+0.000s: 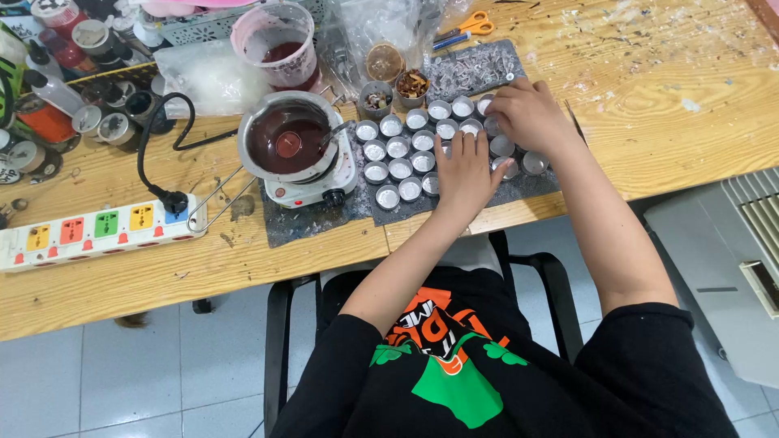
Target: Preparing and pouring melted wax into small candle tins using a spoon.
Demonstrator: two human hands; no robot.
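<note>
Several small round metal cups (399,147) with white centres stand in rows on a dark grey mat (519,191) on the wooden table. My left hand (465,172) lies flat with fingers spread over the cups at the right end of the rows. Just beyond it, my right hand (526,113) curls its fingers down onto the cups at the far right; whether it grips one is hidden. A metal pot of dark red melted wax (286,139) sits on a small white hot plate (312,188) left of the cups.
A white power strip (97,231) with coloured sockets lies at the left, a black cable running to it. A plastic jug with red liquid (280,49), jars, clear bags and orange-handled scissors (469,26) crowd the far side. The table edge runs near my body.
</note>
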